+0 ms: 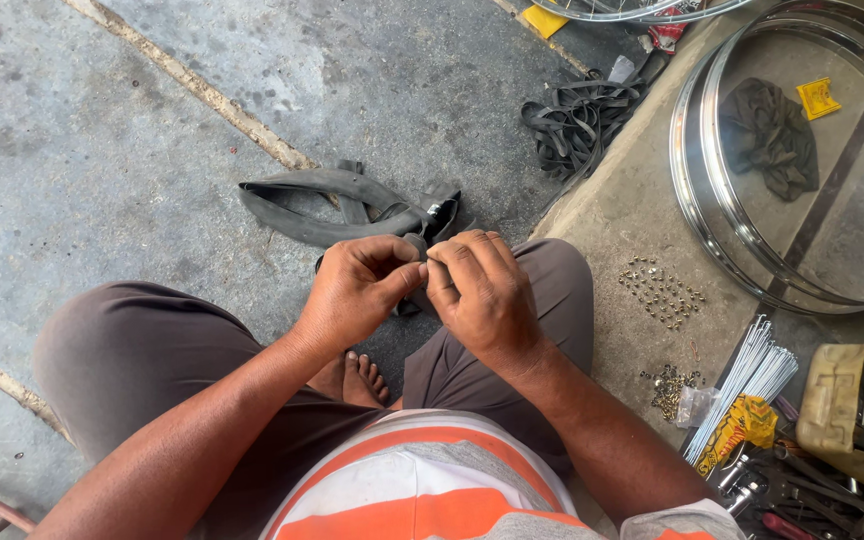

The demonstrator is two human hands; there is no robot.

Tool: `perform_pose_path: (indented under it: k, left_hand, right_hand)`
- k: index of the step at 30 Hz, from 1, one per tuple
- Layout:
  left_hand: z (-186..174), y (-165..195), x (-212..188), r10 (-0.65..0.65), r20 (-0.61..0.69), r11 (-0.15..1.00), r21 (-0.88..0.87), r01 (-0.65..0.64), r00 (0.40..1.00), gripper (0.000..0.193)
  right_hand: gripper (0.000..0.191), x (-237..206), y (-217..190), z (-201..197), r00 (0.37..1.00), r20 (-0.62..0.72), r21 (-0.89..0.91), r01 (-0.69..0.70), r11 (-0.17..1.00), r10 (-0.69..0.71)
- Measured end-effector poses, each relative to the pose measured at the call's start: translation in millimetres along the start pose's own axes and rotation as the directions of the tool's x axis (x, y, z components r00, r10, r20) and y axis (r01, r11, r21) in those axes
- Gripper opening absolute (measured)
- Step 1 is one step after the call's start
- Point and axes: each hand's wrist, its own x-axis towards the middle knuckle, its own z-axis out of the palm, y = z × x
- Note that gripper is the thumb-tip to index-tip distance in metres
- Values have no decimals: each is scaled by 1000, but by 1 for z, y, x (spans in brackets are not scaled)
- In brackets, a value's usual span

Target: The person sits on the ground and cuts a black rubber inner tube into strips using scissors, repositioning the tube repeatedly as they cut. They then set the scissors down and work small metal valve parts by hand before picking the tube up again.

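Two hands are meeting right over your knees, and both are pinching the same thing: the near end of a black inner tube (pixel 352 205) that's lying flopped on the concrete floor (pixel 82 150) in front of you. Your left hand (pixel 360 288) is curling its fingers in with the thumb pressing toward the right one, and your right hand (pixel 482 295) is closing its fingertips down on a small bit of the rubber right where the two hands are touching. What exactly is sitting between the fingertips is too small to make out, so I can't tell beyond it being part of the tube. The rest of the tube is trailing away from your hands to the left in a flattened loop.

You're squatting with grey trousers and a bare foot (pixel 364 380) peeking out just below the hands. Off to your right, on a raised concrete ledge (pixel 617 215), a scatter of little brass nipples (pixel 662 292) is lying loose, with a bundle of steel spokes (pixel 747 385) near it and a yellow wrapper (pixel 742 425) on the bundle's end. Further out, a shiny wheel rim (pixel 697 190) is resting flat with a dark rag (pixel 772 135) inside it. A tangle of black rubber strips (pixel 577 120) is sitting beyond the tube, just beside the ledge.
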Motion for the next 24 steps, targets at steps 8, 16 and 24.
perform_pose_path:
  k: [8,16,24]
  left_hand:
    - [0,10,-3,113,39,989,95,-117,993,5]
    - [-4,10,3,2,155,1000,-18,1,988,6]
    - [-7,-2,7,-72,216,991,-95,94,974,6]
  right_hand:
    - [15,1,15,2,980,110,153,-181,972,165]
    - [15,2,23,2,961,147,250,-264,932,232]
    - [16,4,40,9,965,31,178,-260,949,259]
